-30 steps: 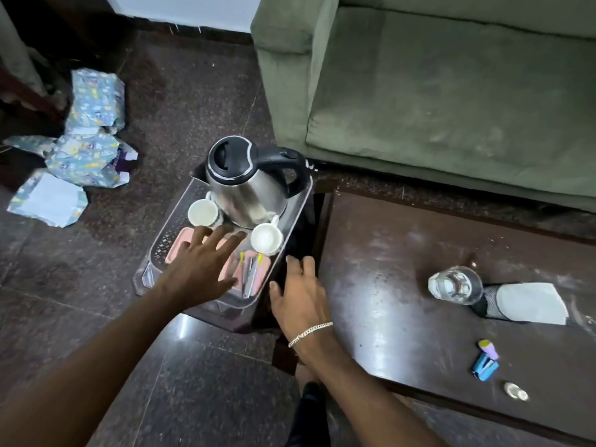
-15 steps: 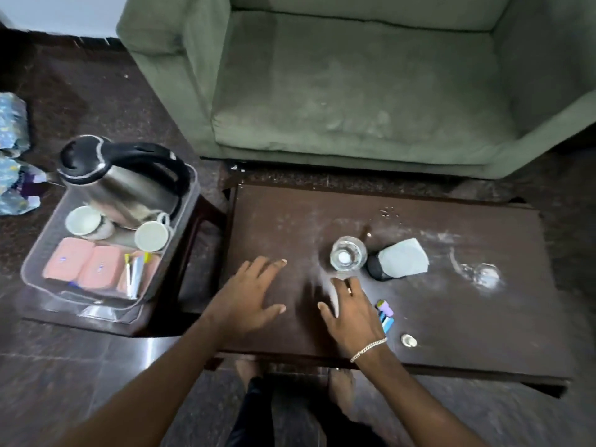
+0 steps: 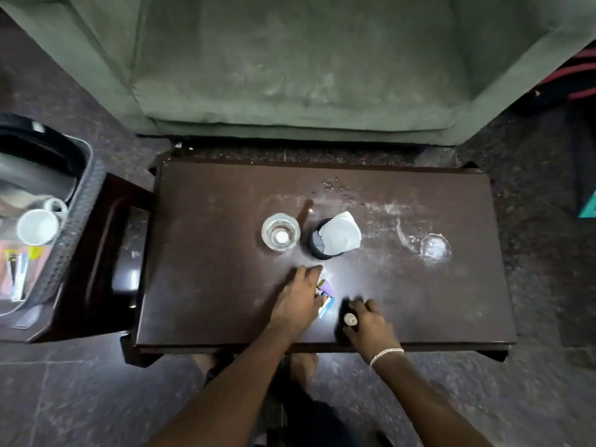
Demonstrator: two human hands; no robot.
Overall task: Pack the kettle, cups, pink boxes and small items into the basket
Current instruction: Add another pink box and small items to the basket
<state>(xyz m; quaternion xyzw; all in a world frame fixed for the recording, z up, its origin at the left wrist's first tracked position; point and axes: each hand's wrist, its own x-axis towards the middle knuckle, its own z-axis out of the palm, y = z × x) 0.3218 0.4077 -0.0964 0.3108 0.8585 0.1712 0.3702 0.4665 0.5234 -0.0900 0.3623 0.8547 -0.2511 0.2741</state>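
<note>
The grey basket [image 3: 75, 217] sits at the left edge on a dark stool. Inside it I see the kettle's black handle [image 3: 30, 150], a white cup [image 3: 37, 226], pink boxes [image 3: 4, 253] and thin sachets [image 3: 17, 272]. On the dark table [image 3: 209, 253], my left hand [image 3: 298, 301] lies flat with spread fingers, touching a small purple item [image 3: 326, 286] and a blue item [image 3: 327, 306]. My right hand [image 3: 367, 324] is curled around a small pale round item [image 3: 350, 318] near the table's front edge.
A glass of water [image 3: 280, 235], a black cup with white tissue [image 3: 337, 240] and a clear glass object [image 3: 435, 248] stand mid-table. The green sofa [image 3: 290, 75] is behind. The dark stool [image 3: 106, 253] stands against the table's left end.
Both hands left the basket and moved right over the table to the small items. The right hand went from flat to closed on the pale round item. The view swung right.
</note>
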